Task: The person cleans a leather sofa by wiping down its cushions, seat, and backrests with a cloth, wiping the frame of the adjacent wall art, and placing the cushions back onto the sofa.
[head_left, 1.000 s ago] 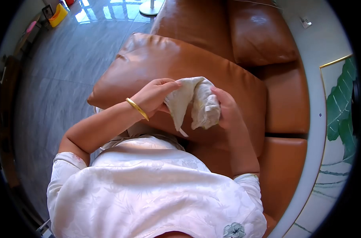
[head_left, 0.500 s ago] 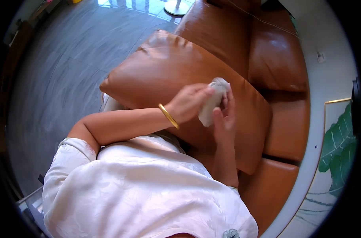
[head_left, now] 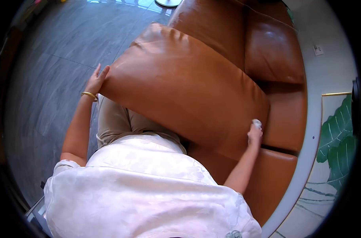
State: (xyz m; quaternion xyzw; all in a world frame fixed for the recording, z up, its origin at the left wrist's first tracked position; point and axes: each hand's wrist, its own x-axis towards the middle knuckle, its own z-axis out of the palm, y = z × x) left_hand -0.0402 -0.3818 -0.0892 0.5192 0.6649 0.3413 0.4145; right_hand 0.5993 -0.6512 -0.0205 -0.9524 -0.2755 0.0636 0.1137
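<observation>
A large brown leather-like cushion (head_left: 180, 83) lies slanted across my lap and the sofa. At its left corner, my left hand (head_left: 96, 81), with a gold bangle on the wrist, holds the edge; two stretched digits show at the side. On the cushion's right side, my right hand (head_left: 255, 137) is closed around a bunched pale cloth (head_left: 257, 123). Only a small crumpled part of the cloth sticks out above the fingers. The underside of the cushion is hidden.
The brown sofa (head_left: 281, 137) extends along the right and toward the back. Grey tiled floor (head_left: 49, 91) lies to the left. A framed leaf picture (head_left: 335, 139) and a wall socket (head_left: 318, 50) are at the right. A round white base (head_left: 168, 2) stands at the top.
My hands have moved apart. The left let go of the cloth and went to the cushion's left corner; the right carried the cloth, now bunched up, to the cushion's right side.
</observation>
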